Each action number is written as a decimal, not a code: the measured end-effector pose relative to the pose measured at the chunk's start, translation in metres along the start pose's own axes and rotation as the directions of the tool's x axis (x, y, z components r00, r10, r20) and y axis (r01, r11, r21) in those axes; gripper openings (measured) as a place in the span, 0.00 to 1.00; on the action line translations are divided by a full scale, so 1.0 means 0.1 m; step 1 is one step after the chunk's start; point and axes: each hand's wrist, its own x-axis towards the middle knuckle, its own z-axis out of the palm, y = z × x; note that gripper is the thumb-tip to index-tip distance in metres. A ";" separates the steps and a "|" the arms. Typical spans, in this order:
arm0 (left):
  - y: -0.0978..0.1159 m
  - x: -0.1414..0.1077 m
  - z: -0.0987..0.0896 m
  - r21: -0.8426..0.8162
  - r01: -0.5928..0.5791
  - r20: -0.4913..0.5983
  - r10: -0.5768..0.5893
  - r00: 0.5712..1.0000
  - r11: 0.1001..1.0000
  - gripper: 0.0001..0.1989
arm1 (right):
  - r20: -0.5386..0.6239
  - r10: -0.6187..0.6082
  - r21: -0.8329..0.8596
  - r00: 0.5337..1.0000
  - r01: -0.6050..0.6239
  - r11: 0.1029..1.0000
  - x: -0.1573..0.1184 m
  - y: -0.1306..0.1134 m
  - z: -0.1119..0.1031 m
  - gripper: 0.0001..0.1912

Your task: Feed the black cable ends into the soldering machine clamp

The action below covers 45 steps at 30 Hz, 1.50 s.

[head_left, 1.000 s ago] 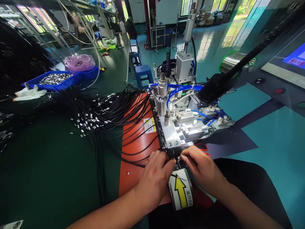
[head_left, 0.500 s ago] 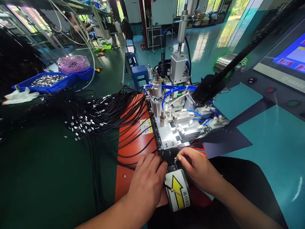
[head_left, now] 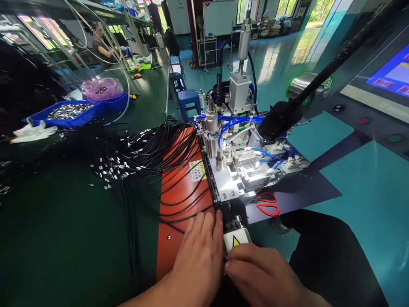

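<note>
My left hand [head_left: 203,241] lies over the red-orange base plate [head_left: 169,256], its fingers bent together against the black track at the machine's near end. Black cables [head_left: 179,213] run across the plate and pass under these fingers, which press on one of them. My right hand [head_left: 262,268] is pinched over the white plate with a yellow arrow [head_left: 236,239], close beside my left hand. Its fingertips are where a cable's stripped end stuck out in the earlier frame; they cover that end now. Small metal parts [head_left: 237,221] show on the track just ahead.
The machine [head_left: 243,166] with blue air tubes stands ahead. Red-handled scissors [head_left: 268,204] lie to its right. Many black cables with metal ends [head_left: 115,168] lie at left, near a blue tray [head_left: 68,121] of metal pieces and white gloves [head_left: 33,130]. A person sits far left.
My right hand has moved back from the track's end, toward me, onto the arrow plate. The scissors' handles have come into full view. My left hand has stayed almost in place.
</note>
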 end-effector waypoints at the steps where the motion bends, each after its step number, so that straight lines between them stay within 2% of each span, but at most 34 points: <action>1: 0.00 0.01 -0.02 -0.041 0.004 -0.001 -0.004 1.000 0.999 0.28 | -0.035 0.069 0.048 0.997 -0.068 0.997 0.01 0.03 -0.02 0.09; 4: -0.02 0.07 -0.07 -0.287 -0.003 0.018 0.008 1.000 0.958 0.18 | -0.162 0.309 0.162 0.937 -0.284 0.945 0.06 0.10 -0.10 0.06; 6: -0.03 0.10 -0.06 -0.443 0.008 0.007 -0.005 1.000 0.896 0.13 | -0.187 0.394 0.193 0.900 -0.359 0.913 0.09 0.14 -0.14 0.04; 8: -0.04 0.13 0.02 -0.538 0.000 -0.055 -0.035 0.998 0.843 0.12 | -0.173 0.444 0.218 0.879 -0.405 0.888 0.10 0.18 -0.14 0.04; 11: -0.06 0.16 0.17 -0.566 -0.013 -0.156 -0.092 0.983 0.824 0.10 | -0.193 0.540 0.258 0.819 -0.489 0.833 0.05 0.23 -0.10 0.07; 13: -0.06 0.18 0.24 -0.550 0.001 -0.174 -0.116 0.978 0.835 0.08 | -0.238 0.571 0.258 0.786 -0.516 0.817 0.00 0.27 -0.08 0.13; 14: -0.06 0.19 0.25 -0.545 0.006 -0.172 -0.119 0.978 0.839 0.08 | -0.266 0.561 0.241 0.784 -0.510 0.826 -0.03 0.28 -0.08 0.14; 20: -0.04 0.19 0.24 -0.551 0.021 -0.151 -0.124 0.981 0.834 0.09 | -0.334 0.399 0.044 0.854 -0.409 0.911 -0.10 0.29 -0.15 0.13; 26: -0.03 0.17 0.26 -0.574 0.048 -0.142 -0.157 0.977 0.818 0.07 | -0.339 0.331 -0.025 0.881 -0.360 0.933 -0.06 0.25 -0.15 0.12; 45: -0.03 0.18 0.24 -0.573 0.070 -0.121 -0.169 0.978 0.816 0.07 | -0.282 0.325 -0.022 0.903 -0.345 0.938 -0.10 0.28 -0.10 0.14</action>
